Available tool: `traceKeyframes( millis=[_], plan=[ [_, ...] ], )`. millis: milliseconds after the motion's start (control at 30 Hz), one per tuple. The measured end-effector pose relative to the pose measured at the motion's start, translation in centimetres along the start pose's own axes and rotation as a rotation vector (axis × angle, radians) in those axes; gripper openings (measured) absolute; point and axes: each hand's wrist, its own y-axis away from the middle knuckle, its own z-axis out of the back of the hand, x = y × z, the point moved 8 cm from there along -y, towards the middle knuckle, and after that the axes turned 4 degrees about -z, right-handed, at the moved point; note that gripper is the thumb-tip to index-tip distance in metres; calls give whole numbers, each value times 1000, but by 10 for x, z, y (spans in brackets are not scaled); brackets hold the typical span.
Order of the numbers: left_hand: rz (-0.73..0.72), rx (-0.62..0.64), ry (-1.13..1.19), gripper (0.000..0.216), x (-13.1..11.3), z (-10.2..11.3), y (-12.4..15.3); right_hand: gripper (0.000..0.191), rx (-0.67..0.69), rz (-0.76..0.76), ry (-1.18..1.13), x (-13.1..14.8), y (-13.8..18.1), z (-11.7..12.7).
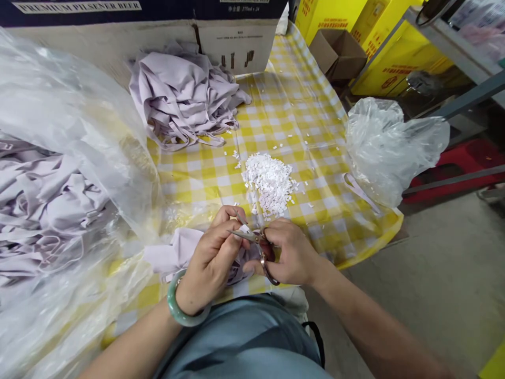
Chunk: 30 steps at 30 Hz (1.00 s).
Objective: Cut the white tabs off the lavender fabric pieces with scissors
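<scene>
My right hand [294, 251] grips a pair of metal scissors [252, 236], fingers through the handles and blades parted toward the left. Opposite it, my left hand [211, 258] is closed in a pinch on a piece of lavender fabric [177, 251]; its fingertips are close to the blades. A small white tag [245, 228] shows between the blades at those fingertips. The fabric spreads under both hands near my lap, partly hidden by them. Just beyond my hands lies a heap of small white tags [270, 181], with loose ones scattered around.
A yellow checked tablecloth [315, 184] covers the table. Lavender fabric is heaped [183, 89] before a beer carton [240, 47]. At left, a large clear plastic bag [67, 105] holds more fabric. A crumpled plastic bag [390, 142] and a thin strap [361, 192] lie on the right.
</scene>
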Motion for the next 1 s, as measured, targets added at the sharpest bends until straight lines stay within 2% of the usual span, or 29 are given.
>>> traceKeyframes(
  millis=[467,667,800,900,933,1000],
  plan=[
    [-68,24,-20,32,-5,-8,-6,47,-30,-6,7,-6,4,3],
    [-81,98,-52,33,-6,-20,-16,34,-17,-143,122,-27,13,3],
    [-89,125,-98,34,-12,-22,-20,30,-101,-303,28,-44,22,12],
    [-124,152,-281,33,-19,-6,-9,26,-234,-243,-62,-38,25,26],
    [-143,162,-412,30,-21,3,-2,29,-264,-173,-70,-30,25,28],
    [-173,172,-731,16,-19,21,18,51,-258,-17,-63,-12,25,19]
  ],
)
